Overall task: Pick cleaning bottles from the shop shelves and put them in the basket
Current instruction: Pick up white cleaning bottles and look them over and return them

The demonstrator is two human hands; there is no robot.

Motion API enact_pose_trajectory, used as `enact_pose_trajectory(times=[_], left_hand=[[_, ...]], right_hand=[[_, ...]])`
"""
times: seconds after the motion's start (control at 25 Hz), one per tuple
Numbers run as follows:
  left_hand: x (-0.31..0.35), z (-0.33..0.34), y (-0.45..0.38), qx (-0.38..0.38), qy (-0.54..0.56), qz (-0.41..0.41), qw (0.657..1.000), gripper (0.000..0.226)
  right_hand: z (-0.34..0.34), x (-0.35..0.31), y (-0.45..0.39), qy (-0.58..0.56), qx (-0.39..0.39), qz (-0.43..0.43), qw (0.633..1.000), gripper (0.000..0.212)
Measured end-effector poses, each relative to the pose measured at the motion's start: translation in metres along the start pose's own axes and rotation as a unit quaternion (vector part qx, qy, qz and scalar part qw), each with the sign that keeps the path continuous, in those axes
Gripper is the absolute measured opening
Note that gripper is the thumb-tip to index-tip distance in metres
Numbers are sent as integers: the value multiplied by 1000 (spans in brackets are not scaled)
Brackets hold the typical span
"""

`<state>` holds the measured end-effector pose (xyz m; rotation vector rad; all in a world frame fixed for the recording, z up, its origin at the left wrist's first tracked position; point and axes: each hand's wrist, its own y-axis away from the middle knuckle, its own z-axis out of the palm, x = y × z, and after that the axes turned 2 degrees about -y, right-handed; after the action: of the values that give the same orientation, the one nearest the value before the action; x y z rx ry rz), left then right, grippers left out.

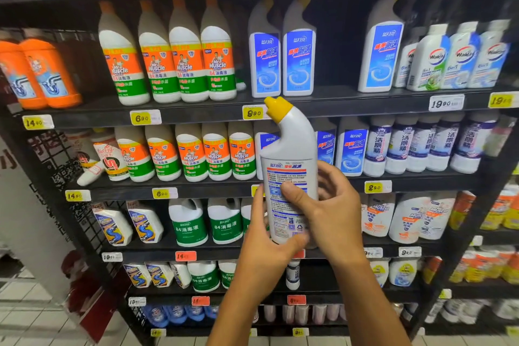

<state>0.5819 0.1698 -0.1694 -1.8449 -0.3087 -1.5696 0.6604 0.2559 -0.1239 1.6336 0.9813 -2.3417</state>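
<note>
A person stands facing dark shop shelves (196,116) packed with plastic cleaning bottles. Both bare hands hold one bottle (289,177) up in front of the middle shelves, upright, with its printed back label towards the camera. The bottle is smooth white plastic with a flat-sided body, a bent, angled neck and a glossy yellow cap (276,108) that leans up and to the left.

The left hand (266,236) cups the bottle's lower left side, its thumb curled under the bottom edge. The right hand (328,205) wraps the right side, its thumb pressed flat across the label and its fingers curled behind.

On the shelf above stand matching white bent-neck bottles (265,56) with blue labels, beside a row of tall rounded bottles (168,59) banded orange and green. Squat orange bottles (36,73) sit at far left. Lower down are stubby white jugs (188,222) with handles and green labels. Yellow and red price tags (146,117) line the shelf edges. No basket shows.
</note>
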Motion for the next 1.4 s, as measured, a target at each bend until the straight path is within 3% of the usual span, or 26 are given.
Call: enact_pose_trajectory(times=[0.12,0.24,0.36,0.44,0.56,0.76,0.92,1.04,1.2,1.28,1.4], left_hand=[[-5,11,1,31,-68,32,997,105],[-10,18,-1,34,-121,49,991,103],[-16,9,-9,-9,-41,35,999,99],[-17,-3,-13,-52,19,-1,998,97],[-18,-11,-18,-95,117,-60,987,95],[-24,3,-24,-241,294,-83,921,94],[-24,13,-37,-290,378,-127,870,93],[-14,22,-59,-268,307,-157,900,91],[10,44,-88,-171,95,-110,974,60],[17,51,-103,-115,32,-81,990,48],[26,54,-135,-91,-26,-56,994,33]], right_hand=[[4,0,-2,65,81,8,995,53],[-2,-2,-9,102,87,12,991,54],[-16,-7,-17,127,2,12,992,42],[-29,-10,-26,62,-56,26,996,25],[-45,-8,-42,-27,-91,70,993,28],[-54,-1,-64,-79,-162,150,972,47],[-73,-7,-81,-112,-147,165,969,57],[-85,-21,-94,-58,-132,118,982,51],[-95,-39,-119,-3,-115,44,992,42],[-96,-41,-136,10,-99,31,995,36],[-92,-40,-165,24,-78,30,996,36]])
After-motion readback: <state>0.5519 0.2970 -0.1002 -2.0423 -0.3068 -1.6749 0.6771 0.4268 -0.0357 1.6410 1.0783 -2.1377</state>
